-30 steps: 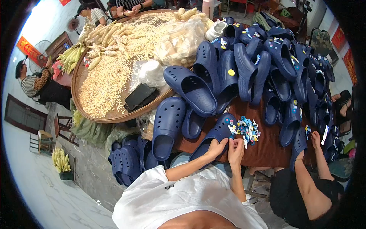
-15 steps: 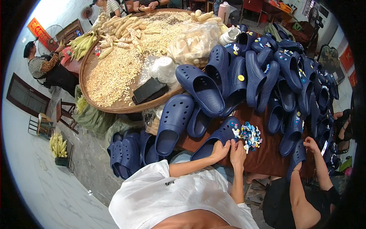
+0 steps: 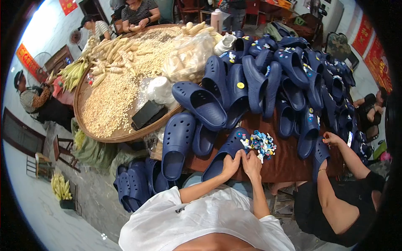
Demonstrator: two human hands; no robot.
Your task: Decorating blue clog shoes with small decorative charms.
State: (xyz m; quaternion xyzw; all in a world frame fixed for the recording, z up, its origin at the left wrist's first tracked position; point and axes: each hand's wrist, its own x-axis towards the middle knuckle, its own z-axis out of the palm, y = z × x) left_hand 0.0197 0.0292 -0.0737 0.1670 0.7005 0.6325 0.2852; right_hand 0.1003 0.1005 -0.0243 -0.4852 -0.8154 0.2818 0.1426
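A navy blue clog (image 3: 231, 146) lies on the brown-covered table in front of me, a few small charms on its toe. My left hand (image 3: 231, 165) grips the side of this clog, fingers curled at its edge. Against it, thumb close to thumb, my right hand (image 3: 251, 164) is closed in a pinch; whatever lies between those fingers is too small or hidden to name. Just beyond the right hand sits a heap of small colourful shoe charms (image 3: 264, 145), blue, white and yellow.
Many navy clogs (image 3: 293, 67) are piled at the right and back. On the left stands a large round woven tray (image 3: 121, 138) of corn kernels, with a black phone-like slab (image 3: 149, 114). At right, a co-worker's hands (image 3: 331, 139) hold another clog (image 3: 320, 152). More clogs (image 3: 133, 184) are low at left.
My view has tilted, so the scene sits further left and more of the room's back shows. Both my hands stay at the same clog, with little visible change in their grip.
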